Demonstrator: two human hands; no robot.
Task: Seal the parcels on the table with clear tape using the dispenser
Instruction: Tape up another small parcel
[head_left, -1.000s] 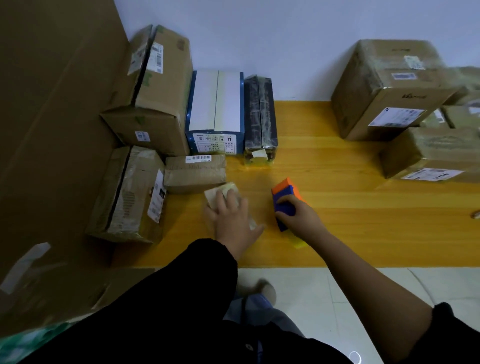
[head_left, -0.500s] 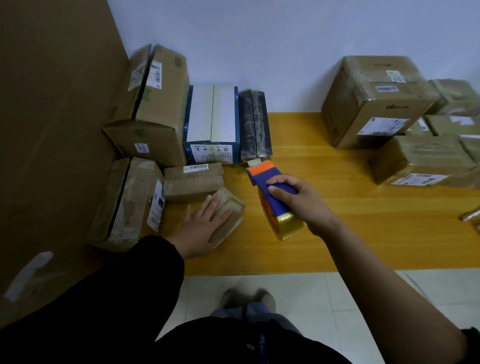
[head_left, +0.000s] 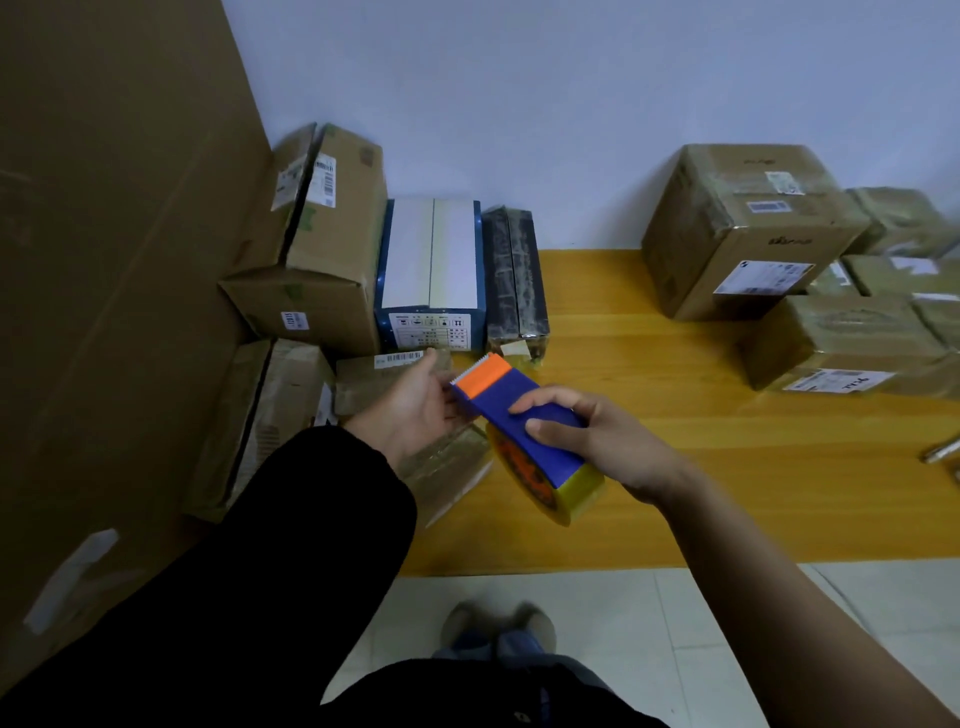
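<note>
The right hand (head_left: 597, 447) clamps round the blue tape dispenser (head_left: 519, 410), whose long axis runs from the tape roll (head_left: 576, 493) up-left to the orange cutter. At that cutter end the left hand (head_left: 415, 410) lies open, palm up, and is the nearer to the small taped parcel (head_left: 452, 473) on the table (head_left: 675, 467) beneath the dispenser.

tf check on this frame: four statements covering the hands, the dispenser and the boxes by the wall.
1. The right hand grips the tape dispenser. True.
2. The tape dispenser lies flat on the table. False: the right hand holds it up.
3. The left hand is palm up by the tape dispenser's orange end. True.
4. The blue-and-white box stands right of the dark wrapped parcel. False: in the picture it stands left of it.
</note>
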